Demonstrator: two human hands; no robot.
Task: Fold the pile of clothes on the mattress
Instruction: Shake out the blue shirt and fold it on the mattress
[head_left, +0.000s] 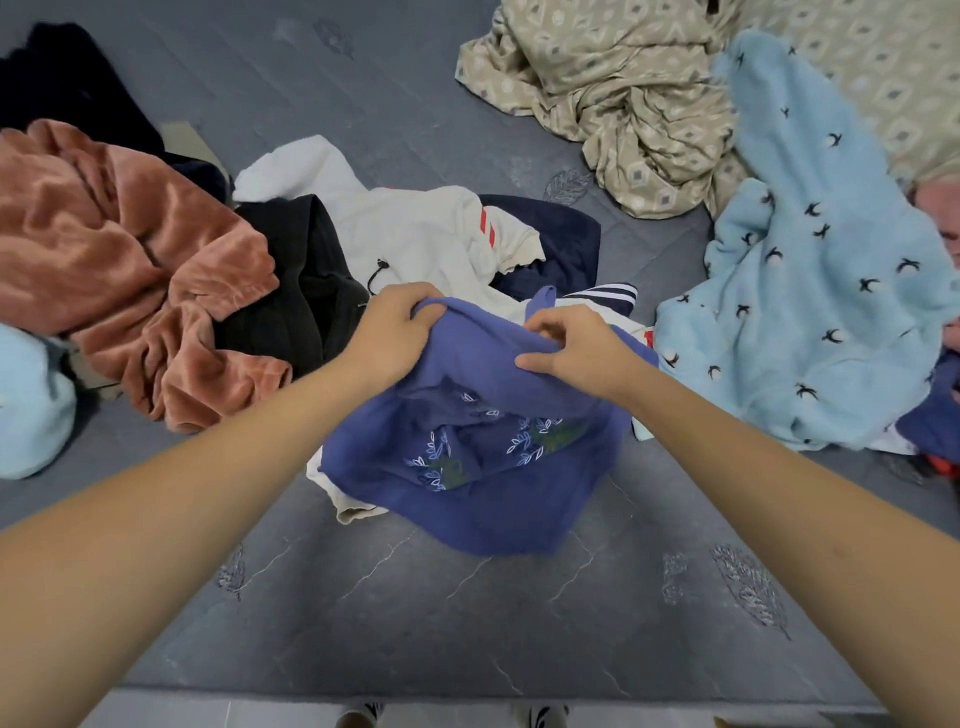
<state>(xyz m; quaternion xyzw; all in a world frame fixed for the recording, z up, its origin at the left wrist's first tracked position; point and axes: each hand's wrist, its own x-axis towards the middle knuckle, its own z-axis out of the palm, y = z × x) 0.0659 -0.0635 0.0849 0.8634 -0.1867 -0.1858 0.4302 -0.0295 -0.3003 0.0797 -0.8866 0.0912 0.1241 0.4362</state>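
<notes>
A blue-purple garment (483, 499) with a white and green leaf print hangs bunched just above the grey mattress (415, 613). My left hand (397, 325) grips its upper edge on the left. My right hand (576, 345) pinches the same edge on the right, a few centimetres away. Behind it lie a cream top (415, 234) with red stripes, a black garment (306, 291) and a dark navy piece (566, 244). The lower part of the cream top is hidden under the blue garment.
A rust velvet garment (135, 270) is heaped at the left, a pale blue piece (26, 405) beside it. A light blue fleece with bird print (810, 291) lies at the right, a beige patterned cloth (623, 88) at the back. The mattress's front edge (467, 693) is below my arms.
</notes>
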